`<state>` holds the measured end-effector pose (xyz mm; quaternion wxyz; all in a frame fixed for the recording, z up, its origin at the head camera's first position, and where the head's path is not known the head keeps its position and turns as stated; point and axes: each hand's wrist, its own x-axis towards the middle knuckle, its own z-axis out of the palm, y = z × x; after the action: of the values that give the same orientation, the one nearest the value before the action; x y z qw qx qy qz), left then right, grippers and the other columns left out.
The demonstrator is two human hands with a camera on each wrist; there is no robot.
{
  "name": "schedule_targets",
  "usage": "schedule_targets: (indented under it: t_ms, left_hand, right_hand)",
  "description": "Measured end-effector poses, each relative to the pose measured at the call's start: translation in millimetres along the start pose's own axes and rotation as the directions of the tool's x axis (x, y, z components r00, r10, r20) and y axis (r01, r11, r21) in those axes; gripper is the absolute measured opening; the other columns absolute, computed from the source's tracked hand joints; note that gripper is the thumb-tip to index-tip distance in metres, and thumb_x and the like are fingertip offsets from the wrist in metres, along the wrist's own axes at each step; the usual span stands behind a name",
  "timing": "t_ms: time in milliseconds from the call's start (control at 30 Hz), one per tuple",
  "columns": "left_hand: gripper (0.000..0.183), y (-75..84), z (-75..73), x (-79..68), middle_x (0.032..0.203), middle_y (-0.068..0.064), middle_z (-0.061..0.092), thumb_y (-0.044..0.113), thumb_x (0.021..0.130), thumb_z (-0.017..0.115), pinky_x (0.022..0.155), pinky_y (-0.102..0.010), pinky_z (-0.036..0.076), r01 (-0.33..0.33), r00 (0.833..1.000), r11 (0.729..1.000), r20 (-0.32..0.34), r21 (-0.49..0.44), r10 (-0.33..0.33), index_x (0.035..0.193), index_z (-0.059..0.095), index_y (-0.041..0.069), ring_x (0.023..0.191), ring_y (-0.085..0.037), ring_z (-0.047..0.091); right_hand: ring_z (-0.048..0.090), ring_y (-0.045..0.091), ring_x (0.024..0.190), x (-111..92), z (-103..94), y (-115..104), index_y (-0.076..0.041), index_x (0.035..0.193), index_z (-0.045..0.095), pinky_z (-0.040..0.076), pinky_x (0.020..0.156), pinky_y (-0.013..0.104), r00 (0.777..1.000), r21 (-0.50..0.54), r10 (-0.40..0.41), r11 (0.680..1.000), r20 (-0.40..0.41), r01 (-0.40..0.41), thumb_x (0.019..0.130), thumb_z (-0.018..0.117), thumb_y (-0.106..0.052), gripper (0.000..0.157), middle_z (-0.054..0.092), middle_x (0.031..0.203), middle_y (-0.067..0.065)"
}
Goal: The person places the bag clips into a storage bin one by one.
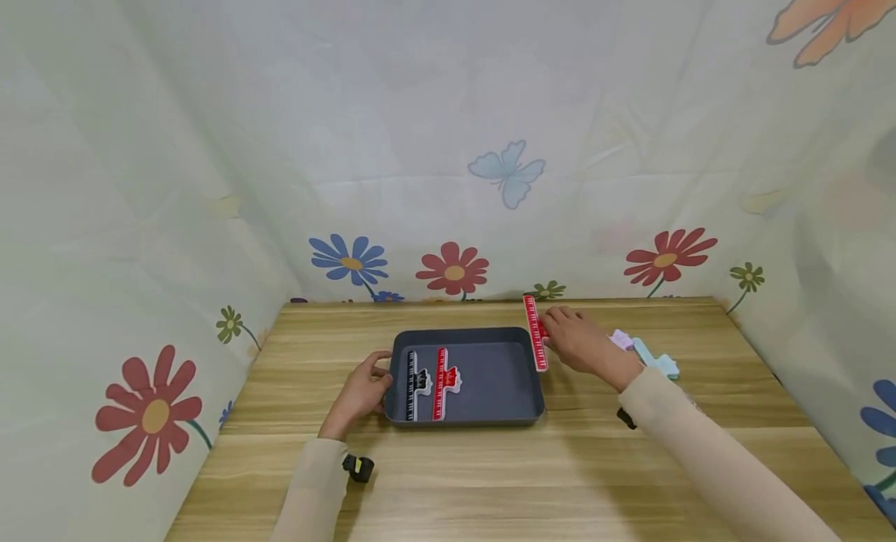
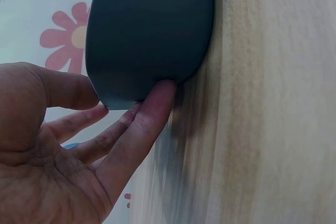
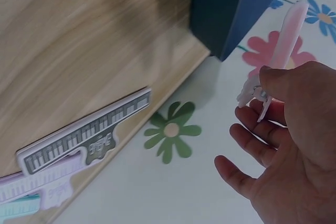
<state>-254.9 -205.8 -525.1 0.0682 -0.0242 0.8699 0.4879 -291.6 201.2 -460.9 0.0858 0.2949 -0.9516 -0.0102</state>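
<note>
My right hand (image 1: 575, 338) pinches a red piano-keyboard clip (image 1: 535, 332) by its handle, above the right rim of a dark grey baking tray (image 1: 497, 415). From the side, in the right wrist view, the held clip (image 3: 287, 38) shows a pale pinkish back. At the tray's left end, my left hand (image 1: 365, 386) grips the wall, with the thumb at the rim and fingers (image 2: 149, 111) against the outside. Inside the tray lie a black keyboard clip (image 1: 411, 386) and a red keyboard clip (image 1: 441, 385), side by side in its left half.
Right of the tray, a purple clip (image 1: 620, 339) and a light blue clip (image 1: 655, 358) lie on the wooden table (image 1: 448, 480). A black-and-white clip (image 3: 86, 135) beside them shows in the right wrist view. A floral curtain (image 1: 392, 138) hangs behind.
</note>
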Motion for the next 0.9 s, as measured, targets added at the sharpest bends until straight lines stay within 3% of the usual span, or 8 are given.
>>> schedule_targets:
  t_ms: [233, 900]
  left_hand:
    - [0.049, 1.4, -1.0, -1.1, 0.122, -0.027, 0.061, 0.007, 0.097, 0.052, 0.05, -0.034, 0.058, 0.002, 1.0, 1.0, 0.002, -0.007, -0.002, 0.145, 0.044, 0.012, 0.075, -0.023, 0.068]
    - [0.05, -3.1, 0.7, 1.7, 0.119, -0.026, 0.062, 0.006, 0.096, 0.053, 0.049, -0.035, 0.058, -0.013, 1.0, 1.0, 0.005, -0.026, 0.013, 0.144, 0.045, 0.013, 0.069, -0.021, 0.068]
  right_hand:
    - [0.052, 0.033, 0.122, 2, -3.1, -17, -0.003, 0.132, 0.052, 0.048, 0.096, 0.054, 0.999, -0.013, -0.02, 1.0, -0.036, 0.02, 0.099, 0.056, -0.027, 0.041, 0.055, 0.127, 0.014]
    - [0.054, 0.032, 0.118, 5, 3.0, -72, -0.001, 0.131, 0.054, 0.051, 0.094, 0.05, 0.999, -0.047, -0.054, 0.997, 0.008, 0.054, 0.101, 0.052, -0.031, 0.043, 0.057, 0.126, 0.015]
